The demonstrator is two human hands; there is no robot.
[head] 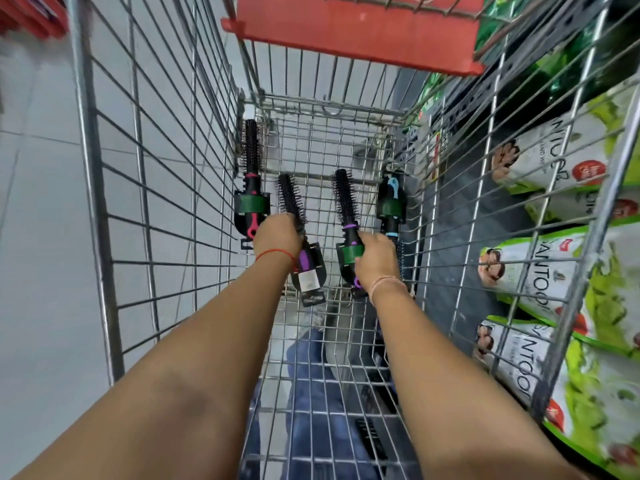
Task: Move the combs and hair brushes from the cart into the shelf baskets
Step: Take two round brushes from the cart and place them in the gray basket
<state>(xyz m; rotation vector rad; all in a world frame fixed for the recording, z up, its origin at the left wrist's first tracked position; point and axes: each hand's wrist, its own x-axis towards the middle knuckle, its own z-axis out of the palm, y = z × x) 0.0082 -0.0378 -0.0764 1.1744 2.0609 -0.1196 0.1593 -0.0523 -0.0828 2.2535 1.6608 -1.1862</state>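
Both my arms reach down into a wire shopping cart (162,188). My left hand (275,235) is closed around a round black hair brush with a purple handle (290,195). Gripped in my right hand (375,258) is a second purple-handled round brush (344,199) with a green card band. A round brush with a red handle (251,168) lies at the cart floor's left side. To the right, against the cart wall, lies a brush with a light blue handle (391,202). A black comb (372,441) rests on the cart floor near me.
The cart's red plastic child seat flap (356,32) stands at the far end. Green and white product packs (561,157) fill shelves just beyond the cart's right wall. Grey tiled floor (38,237) lies to the left. My jeans show through the cart floor.
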